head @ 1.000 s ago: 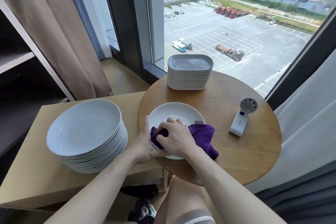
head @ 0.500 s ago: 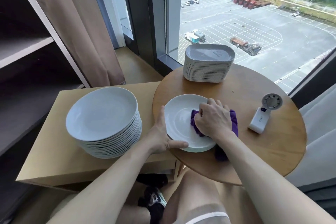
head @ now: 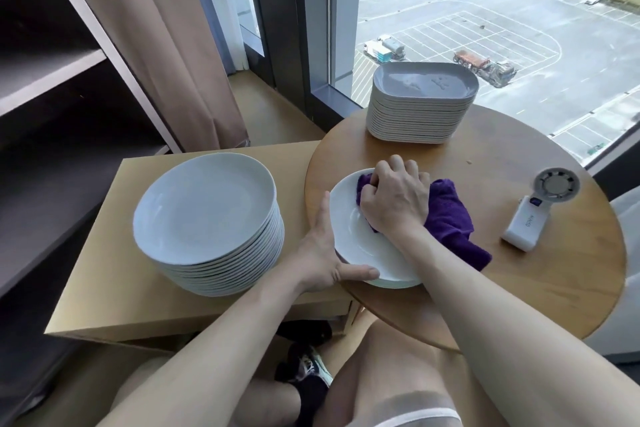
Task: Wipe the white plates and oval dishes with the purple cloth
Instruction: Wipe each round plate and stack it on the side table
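Your right hand has its grip clenched around the purple cloth, pressing it onto the white plate at the near edge of the round counter; your left hand grips the plate's rim, thumb on top.

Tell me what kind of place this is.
Likely a high-floor hotel or apartment room: a tall window overlooks a parking lot below, a curtain hangs beside it, and shelves stand at left.

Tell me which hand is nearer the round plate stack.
Left. The left hand holds the white plate beside the round plate stack; the right hand grips the cloth farther off.
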The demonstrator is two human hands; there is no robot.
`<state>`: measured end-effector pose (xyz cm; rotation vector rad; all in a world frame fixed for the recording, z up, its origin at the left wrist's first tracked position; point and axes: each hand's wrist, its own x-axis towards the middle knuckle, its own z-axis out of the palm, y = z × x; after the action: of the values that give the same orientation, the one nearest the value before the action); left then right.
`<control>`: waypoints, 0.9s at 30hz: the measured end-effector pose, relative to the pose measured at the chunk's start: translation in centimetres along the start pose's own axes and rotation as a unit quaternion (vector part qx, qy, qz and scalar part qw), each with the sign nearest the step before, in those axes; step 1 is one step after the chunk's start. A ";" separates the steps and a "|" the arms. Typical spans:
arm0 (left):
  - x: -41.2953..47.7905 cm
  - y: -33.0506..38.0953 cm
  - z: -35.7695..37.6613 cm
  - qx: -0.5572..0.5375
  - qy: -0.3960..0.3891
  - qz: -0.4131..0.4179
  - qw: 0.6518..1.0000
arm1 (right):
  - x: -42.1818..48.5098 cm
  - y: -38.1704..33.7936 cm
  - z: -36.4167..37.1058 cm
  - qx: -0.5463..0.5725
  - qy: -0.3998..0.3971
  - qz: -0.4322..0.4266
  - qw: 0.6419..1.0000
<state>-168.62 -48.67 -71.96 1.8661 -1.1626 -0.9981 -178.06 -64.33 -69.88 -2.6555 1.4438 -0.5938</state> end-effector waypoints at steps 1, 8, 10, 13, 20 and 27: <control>0.0 0.1 0.0 0.001 0.001 0.003 1.000 | 0.0 -0.3 0.0 0.018 -0.004 -0.007 1.000; -0.3 0.9 -0.2 0.007 -0.008 0.007 1.000 | -1.2 -2.4 -0.4 0.116 -0.073 -0.077 0.988; -0.4 1.0 -0.1 0.004 -0.013 -0.012 1.000 | -1.7 -2.6 -0.8 0.151 -0.117 -0.093 0.977; -0.4 1.4 -0.2 0.011 -0.023 -0.038 0.999 | -2.4 -1.8 -2.1 0.199 -0.195 -0.102 0.955; -0.7 2.1 -0.5 0.042 -0.025 -0.061 0.997 | -5.0 1.4 -5.0 0.248 -0.234 -0.090 0.936; -0.8 2.0 -0.5 0.040 -0.030 -0.052 0.997 | -4.4 5.8 -5.5 0.013 -0.155 -0.144 0.977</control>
<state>-169.14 -48.56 -69.85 1.9895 -1.1657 -1.0865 -186.79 -63.32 -67.52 -2.7983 0.9745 -0.1946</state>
